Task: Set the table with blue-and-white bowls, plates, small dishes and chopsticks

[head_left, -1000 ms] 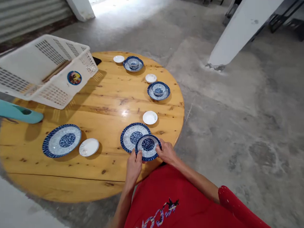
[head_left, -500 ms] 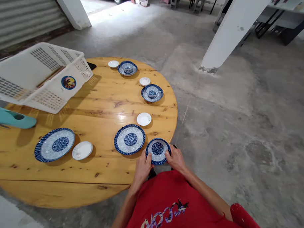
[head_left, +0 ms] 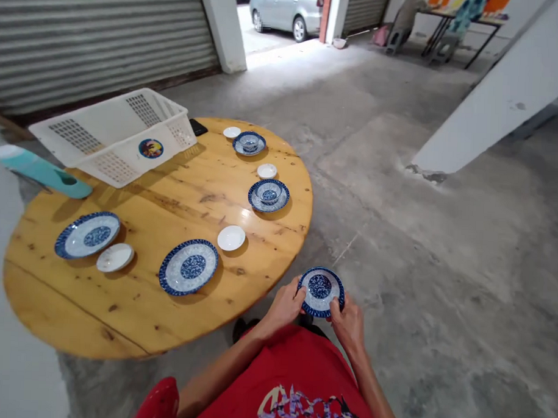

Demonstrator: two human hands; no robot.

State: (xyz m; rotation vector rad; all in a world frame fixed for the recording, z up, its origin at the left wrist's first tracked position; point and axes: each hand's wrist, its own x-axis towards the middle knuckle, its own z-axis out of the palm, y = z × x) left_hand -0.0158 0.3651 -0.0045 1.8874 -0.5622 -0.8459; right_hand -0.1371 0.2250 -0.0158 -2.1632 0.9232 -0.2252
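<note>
A blue-and-white patterned bowl [head_left: 321,288] is held level in front of my body, off the table's right edge and over the floor. My left hand [head_left: 288,302] grips its left side with the thumb on the rim. On the opposite side, my right hand [head_left: 347,318] has closed round the rim, thumb on top. Nearest to the hands on the table are a large blue-rimmed plate [head_left: 171,267] and a small white dish [head_left: 231,238]. Farther along the edge, one bowl [head_left: 269,192] rests on a plate, and another bowl [head_left: 249,143] sits on a second plate.
The round wooden table [head_left: 178,214] also bears a white plastic basket [head_left: 120,161], a black phone [head_left: 198,127], another blue-rimmed plate [head_left: 86,236] and more white dishes. A turquoise object [head_left: 46,170] is at the left. A white pillar [head_left: 484,100] rises from the concrete floor.
My view has swung and I have shifted away from the table. Both hands, still gripping the bowl, have moved from beside the near plate to out over the floor.
</note>
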